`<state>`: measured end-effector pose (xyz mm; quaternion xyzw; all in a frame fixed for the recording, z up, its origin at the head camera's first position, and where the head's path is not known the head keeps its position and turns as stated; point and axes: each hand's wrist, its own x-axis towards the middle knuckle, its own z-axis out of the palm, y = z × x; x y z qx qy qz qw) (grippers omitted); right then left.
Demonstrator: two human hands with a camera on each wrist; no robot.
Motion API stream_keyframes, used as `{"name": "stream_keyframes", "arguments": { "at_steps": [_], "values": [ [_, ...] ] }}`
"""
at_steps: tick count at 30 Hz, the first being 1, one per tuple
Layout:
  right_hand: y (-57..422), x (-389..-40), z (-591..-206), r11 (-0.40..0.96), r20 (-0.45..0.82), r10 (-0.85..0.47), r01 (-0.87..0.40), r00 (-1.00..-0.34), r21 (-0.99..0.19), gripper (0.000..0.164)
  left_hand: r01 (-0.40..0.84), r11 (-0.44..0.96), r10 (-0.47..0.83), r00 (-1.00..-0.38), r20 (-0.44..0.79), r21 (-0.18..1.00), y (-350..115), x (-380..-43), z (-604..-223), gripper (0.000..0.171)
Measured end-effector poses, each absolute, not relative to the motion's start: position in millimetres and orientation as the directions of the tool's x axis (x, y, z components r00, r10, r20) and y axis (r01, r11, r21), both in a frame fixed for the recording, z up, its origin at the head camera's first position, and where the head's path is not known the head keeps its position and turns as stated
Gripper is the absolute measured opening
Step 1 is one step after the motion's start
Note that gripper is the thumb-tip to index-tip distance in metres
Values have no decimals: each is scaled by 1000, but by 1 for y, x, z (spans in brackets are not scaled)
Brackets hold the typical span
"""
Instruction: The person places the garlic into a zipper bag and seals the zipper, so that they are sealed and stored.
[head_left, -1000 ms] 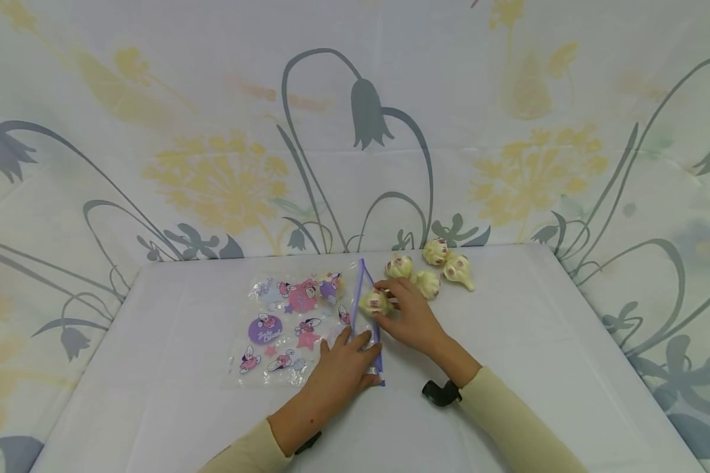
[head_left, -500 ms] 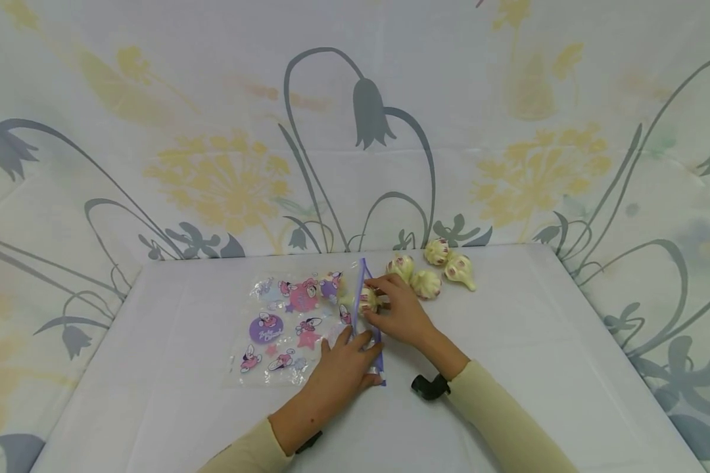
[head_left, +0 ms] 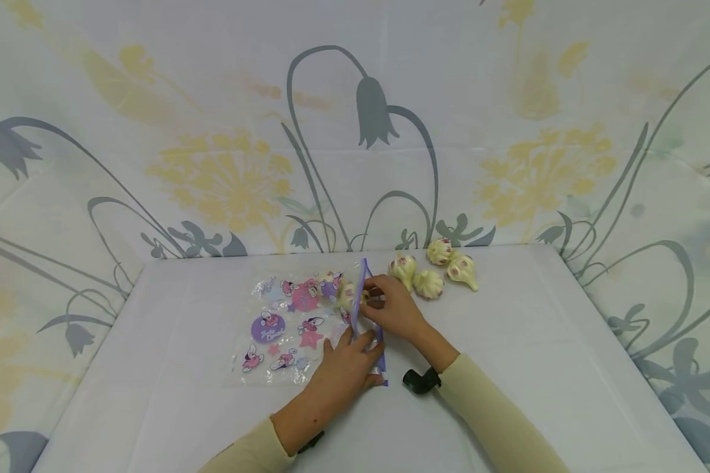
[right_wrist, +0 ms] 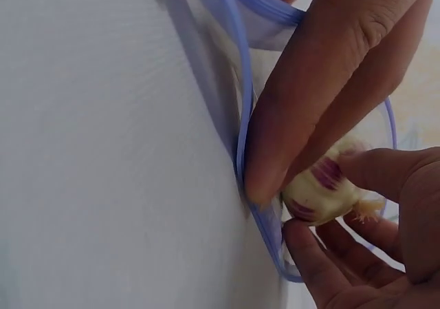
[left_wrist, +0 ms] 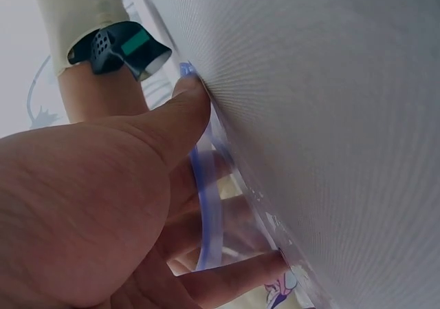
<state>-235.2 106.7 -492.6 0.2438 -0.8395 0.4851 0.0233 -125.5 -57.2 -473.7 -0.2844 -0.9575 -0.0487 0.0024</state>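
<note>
While my left hand, fingers wide, presses the zip bag, my right hand pinches a garlic bulb, apparently just inside; should be light, firm: grip round sides.

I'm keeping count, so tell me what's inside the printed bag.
A garlic bulb, held by the right hand, shows at the mouth end of the printed bag. Prints and the left hand cover parts; anything behind them can't be told.

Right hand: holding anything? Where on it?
A garlic bulb, gripped by the right hand on opposite sides, near its frayed end.
</note>
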Motion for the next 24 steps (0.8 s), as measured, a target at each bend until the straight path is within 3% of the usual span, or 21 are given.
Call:
{"name": "stream_keyframes", "arguments": {
  "at_steps": [11,18,24],
  "values": [
    [89,-243,-502,354,264,-368,-397,-891,-847,38,569,821,563,-819,107,39,-57,-124,-475,56],
    [82,-244,-502,457,315,-309,-430,-898,-778,28,581,814,574,-806,147,11,-59,-124,-478,57],
    [78,-243,-497,528,273,-251,-368,-929,-766,19,592,805,582,-797,162,19,-59,-124,-478,58]
  ]
}}
